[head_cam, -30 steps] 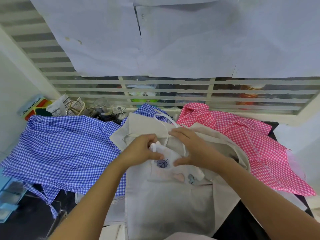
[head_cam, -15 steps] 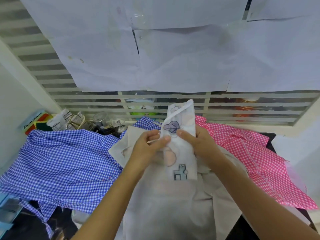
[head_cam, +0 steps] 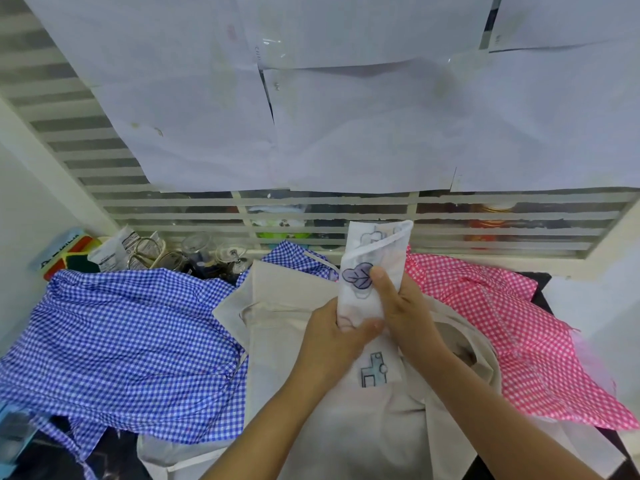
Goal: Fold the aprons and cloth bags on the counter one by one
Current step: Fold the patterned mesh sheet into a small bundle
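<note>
thin white printed cloth bag [head_cam: 374, 268], matt beige canvas [head_cam: 277, 327]

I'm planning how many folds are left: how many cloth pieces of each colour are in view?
Blue checked apron: 1
Pink checked apron: 1
Beige cloth bag: at least 1, layers overlap
White printed bag: 1
Total: at least 4

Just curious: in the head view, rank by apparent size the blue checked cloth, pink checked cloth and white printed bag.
1. Blue checked cloth
2. Pink checked cloth, though both lie bunched
3. White printed bag, held by left hand and right hand
</note>
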Available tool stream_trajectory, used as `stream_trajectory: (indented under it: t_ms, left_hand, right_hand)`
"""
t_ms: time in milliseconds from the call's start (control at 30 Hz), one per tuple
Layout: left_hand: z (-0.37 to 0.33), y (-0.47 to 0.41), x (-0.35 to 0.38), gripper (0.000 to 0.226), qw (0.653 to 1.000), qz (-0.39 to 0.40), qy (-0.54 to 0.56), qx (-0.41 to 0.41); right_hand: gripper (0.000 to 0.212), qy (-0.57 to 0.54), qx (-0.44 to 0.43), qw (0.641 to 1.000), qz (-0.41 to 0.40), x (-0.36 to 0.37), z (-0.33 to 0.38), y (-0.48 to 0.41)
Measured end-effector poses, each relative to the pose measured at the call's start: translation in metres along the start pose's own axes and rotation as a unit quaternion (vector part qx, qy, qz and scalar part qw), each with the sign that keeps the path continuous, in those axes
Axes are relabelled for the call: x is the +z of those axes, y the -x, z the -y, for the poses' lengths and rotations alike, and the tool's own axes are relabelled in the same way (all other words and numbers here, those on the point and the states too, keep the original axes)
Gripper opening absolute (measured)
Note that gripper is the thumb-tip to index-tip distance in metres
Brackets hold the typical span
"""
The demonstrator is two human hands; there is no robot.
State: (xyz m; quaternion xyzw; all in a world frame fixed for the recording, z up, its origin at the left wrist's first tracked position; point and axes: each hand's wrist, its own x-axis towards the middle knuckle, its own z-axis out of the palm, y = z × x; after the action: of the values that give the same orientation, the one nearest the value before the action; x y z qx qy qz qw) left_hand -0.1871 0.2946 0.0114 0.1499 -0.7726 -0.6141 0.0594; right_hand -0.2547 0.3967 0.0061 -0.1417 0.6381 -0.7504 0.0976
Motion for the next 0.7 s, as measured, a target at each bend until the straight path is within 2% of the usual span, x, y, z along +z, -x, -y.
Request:
stream_trajectory:
  t_ms: [67, 133, 200, 267, 300, 367, 433, 467, 500, 533, 600, 633, 700]
  left_hand:
    - [-0.004, -0.003, 0.005, 0.025, 1.0, 0.013, 0.012, -0.01]
    - [-0.005, -0.009, 0.003, 0.022, 0.999, 0.028, 0.022, -0.041]
    - [-0.007, -0.018, -0.003, 0.025, 0.993, 0.046, 0.059, -0.094]
    - [-0.01, -0.025, -0.015, 0.031, 0.982, 0.058, 0.099, -0.148]
    - [-0.012, -0.028, -0.022, 0.033, 0.98, 0.062, 0.099, -0.163]
    - [-0.019, -0.037, -0.037, 0.04, 0.979, 0.084, 0.059, -0.175]
    - [-0.027, -0.043, -0.049, 0.041, 0.976, 0.13, 0.018, -0.171]
    - [-0.031, -0.046, -0.053, 0.042, 0.973, 0.154, 0.008, -0.171]
    - [-0.036, -0.047, -0.056, 0.044, 0.97, 0.173, 0.002, -0.172]
    - [-0.039, -0.048, -0.058, 0.046, 0.969, 0.185, -0.003, -0.165]
    - [-0.045, -0.05, -0.061, 0.05, 0.969, 0.206, -0.012, -0.136]
    - [-0.047, -0.05, -0.061, 0.041, 0.97, 0.211, -0.017, -0.12]
    - [-0.052, -0.049, -0.059, 0.009, 0.971, 0.224, -0.018, -0.088]
  right_hand:
    - [0.021, -0.008, 0.006, 1.0, 0.0, 0.0, -0.001, -0.002]
    - [0.039, 0.048, 0.0, 0.999, 0.013, -0.003, -0.004, -0.008]
    - [0.066, 0.207, -0.04, 0.977, -0.021, -0.012, -0.008, -0.017]
    - [0.092, 0.35, -0.112, 0.929, -0.037, -0.022, -0.006, -0.023]
    - [0.101, 0.399, -0.16, 0.903, -0.008, -0.026, -0.004, -0.025]
    - [0.098, 0.491, -0.218, 0.837, 0.105, -0.03, 0.004, -0.028]
    - [0.092, 0.558, -0.191, 0.779, 0.212, -0.026, 0.009, -0.027]
    - [0.094, 0.57, -0.166, 0.768, 0.24, -0.023, 0.012, -0.026]
    - [0.097, 0.565, -0.132, 0.773, 0.255, -0.019, 0.017, -0.025]
    - [0.098, 0.538, -0.096, 0.796, 0.263, -0.017, 0.023, -0.024]
    - [0.081, 0.442, -0.035, 0.851, 0.281, -0.014, 0.04, -0.023]
    - [0.065, 0.395, -0.01, 0.869, 0.299, -0.012, 0.049, -0.022]
    - [0.033, 0.327, 0.03, 0.878, 0.35, -0.01, 0.06, -0.025]
